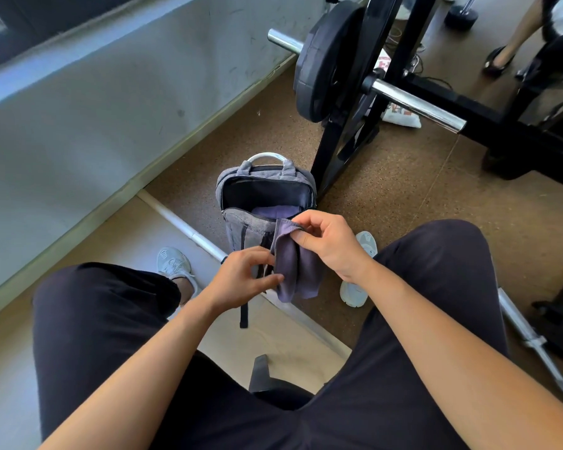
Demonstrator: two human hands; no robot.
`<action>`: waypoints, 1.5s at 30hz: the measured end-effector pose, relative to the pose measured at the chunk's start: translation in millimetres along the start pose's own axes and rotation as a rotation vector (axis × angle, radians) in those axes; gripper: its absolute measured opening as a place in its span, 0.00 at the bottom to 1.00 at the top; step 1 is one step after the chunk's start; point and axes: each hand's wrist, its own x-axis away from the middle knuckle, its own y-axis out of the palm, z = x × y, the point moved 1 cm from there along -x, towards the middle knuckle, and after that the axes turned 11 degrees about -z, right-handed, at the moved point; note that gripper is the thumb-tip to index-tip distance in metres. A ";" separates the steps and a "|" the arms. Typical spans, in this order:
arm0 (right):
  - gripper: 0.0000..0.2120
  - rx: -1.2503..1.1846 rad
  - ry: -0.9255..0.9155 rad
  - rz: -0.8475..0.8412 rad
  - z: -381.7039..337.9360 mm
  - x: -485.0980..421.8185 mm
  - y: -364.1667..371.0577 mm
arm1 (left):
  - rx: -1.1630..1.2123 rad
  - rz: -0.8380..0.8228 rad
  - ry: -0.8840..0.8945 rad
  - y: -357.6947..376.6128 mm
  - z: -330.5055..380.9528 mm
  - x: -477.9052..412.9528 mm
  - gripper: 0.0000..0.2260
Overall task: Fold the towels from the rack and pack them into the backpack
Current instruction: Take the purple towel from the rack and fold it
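A grey backpack (241, 227) stands upright on the floor between my feet, its main pocket unzipped wide. A purple towel (275, 212) lies inside the pocket. In front of the backpack hangs a second purple-grey towel (290, 267), folded lengthwise. My right hand (329, 245) pinches its top edge near the backpack's opening. My left hand (244, 280) holds the towel's lower left side between thumb and fingers.
I sit with dark trousers and white shoes (173, 263) either side of the bag. A black weight rack (345, 131) with a plate (322, 63) and chrome bar stands just behind the backpack. A barbell (533, 339) lies on the floor. Another person's leg (514, 43) shows far right.
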 end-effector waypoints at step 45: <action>0.08 -0.220 0.051 0.547 4.1 -6.0 -53.6 | -0.309 -0.193 -0.303 6.5 -16.5 0.8 0.20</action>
